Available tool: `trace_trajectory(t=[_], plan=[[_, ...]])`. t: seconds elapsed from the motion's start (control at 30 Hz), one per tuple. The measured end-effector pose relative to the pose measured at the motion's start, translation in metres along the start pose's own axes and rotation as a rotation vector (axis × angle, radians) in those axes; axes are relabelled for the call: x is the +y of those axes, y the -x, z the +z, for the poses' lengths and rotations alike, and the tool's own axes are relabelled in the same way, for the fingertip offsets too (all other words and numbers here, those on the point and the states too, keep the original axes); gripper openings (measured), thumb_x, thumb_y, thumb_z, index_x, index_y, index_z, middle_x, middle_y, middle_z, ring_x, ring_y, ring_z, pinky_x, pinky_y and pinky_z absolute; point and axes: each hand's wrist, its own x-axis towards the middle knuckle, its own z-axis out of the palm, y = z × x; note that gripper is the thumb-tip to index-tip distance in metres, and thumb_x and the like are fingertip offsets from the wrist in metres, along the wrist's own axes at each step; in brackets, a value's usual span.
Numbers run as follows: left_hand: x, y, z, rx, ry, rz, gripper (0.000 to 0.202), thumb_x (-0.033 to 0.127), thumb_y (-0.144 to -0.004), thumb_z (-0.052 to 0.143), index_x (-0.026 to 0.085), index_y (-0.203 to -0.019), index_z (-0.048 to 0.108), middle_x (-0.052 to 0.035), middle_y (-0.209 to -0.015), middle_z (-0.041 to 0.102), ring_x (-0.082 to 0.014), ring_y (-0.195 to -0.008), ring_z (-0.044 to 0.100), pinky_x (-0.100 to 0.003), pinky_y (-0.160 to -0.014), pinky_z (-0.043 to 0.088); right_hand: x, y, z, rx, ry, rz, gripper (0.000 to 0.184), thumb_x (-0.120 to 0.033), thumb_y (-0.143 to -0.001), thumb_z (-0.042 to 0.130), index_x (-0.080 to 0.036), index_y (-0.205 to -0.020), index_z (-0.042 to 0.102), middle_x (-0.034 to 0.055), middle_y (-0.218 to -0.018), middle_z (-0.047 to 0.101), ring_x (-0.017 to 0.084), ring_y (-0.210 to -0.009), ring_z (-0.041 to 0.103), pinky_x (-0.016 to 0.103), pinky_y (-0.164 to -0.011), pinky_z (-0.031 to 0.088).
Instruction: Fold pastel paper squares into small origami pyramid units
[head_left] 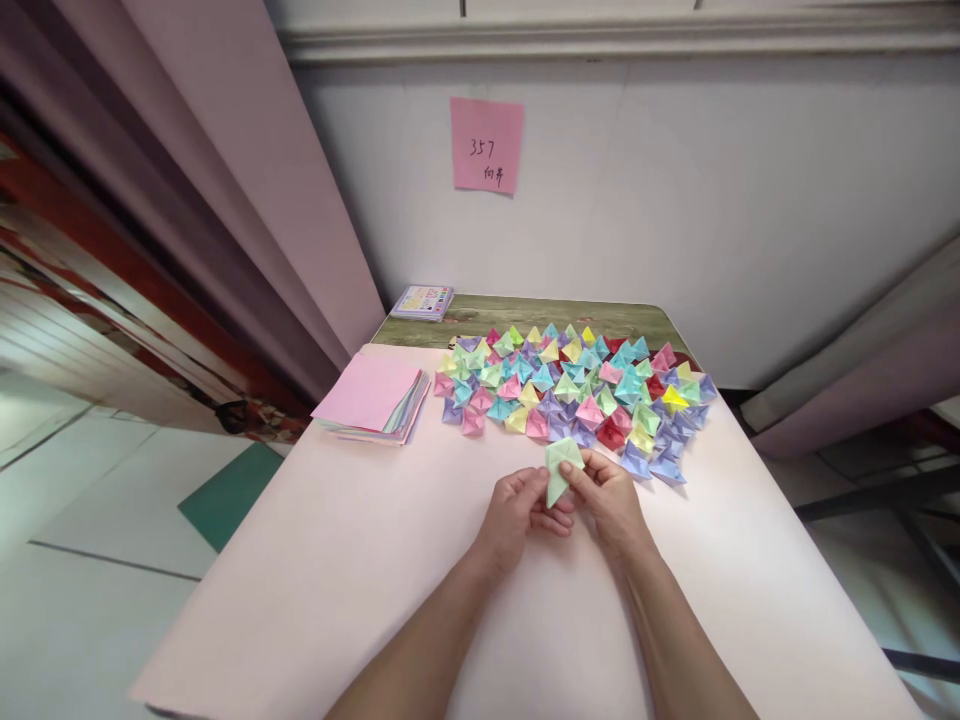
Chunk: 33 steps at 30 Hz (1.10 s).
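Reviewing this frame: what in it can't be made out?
Head view, the only one:
- green folded paper: lower part hidden by the fingers of the left hand and right hand, which pinch it.
- pink note on the wall: writing under "357" too small to read.
- printed pack at the table's far edge: print too small.
- paper stack: only sheet edges show under the pink top sheet.

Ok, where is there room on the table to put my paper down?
The table is bare near you, left of the left hand and in front of the paper stack. Bare too right of the right hand, which shares the green folded piece. Crowded at the back: folded shapes lie packed together.
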Motion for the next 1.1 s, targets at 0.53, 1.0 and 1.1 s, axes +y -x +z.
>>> trace_trajectory(t=[0.53,1.0,1.1], plan=[[0.0052,-0.0013,-0.0063,-0.088,0.076,-0.089,0.05,0.058,-0.081,0.06,0.009,-0.09,0.067,-0.008,-0.071,0.068,-0.0118,-0.048,0.06,-0.019,-0.039,0.047,-0.0094,0.0038,0.0037,-0.013,0.017,0.04,0.036,-0.044,-0.068,0.078,-0.016,-0.09,0.07,-0.0006,-0.063,0.062,0.011,-0.049,0.049,0.024,-0.049,0.042],[-0.0012,-0.0027,-0.0051,-0.011,-0.046,-0.003,0.037,0.044,-0.07,0.077,0.011,-0.078,0.062,-0.0031,-0.062,0.067,-0.0083,-0.041,0.054,-0.018,-0.037,0.042,-0.0013,-0.0001,0.002,0.0,-0.042,0.094,0.036,-0.052,-0.078,0.066,-0.016,-0.08,0.068,-0.0023,-0.052,0.057,0.01,-0.046,0.046,0.021,-0.045,0.035],[-0.0023,-0.0036,-0.0054,0.029,-0.093,0.059,0.038,0.046,-0.07,0.077,0.012,-0.073,0.06,-0.0027,-0.059,0.066,-0.0088,-0.04,0.054,-0.019,-0.036,0.042,-0.0002,0.0002,0.0015,-0.019,-0.021,0.086,0.04,-0.057,-0.073,0.071,-0.016,-0.075,0.067,-0.0008,-0.054,0.058,0.011,-0.047,0.048,0.022,-0.044,0.035]])
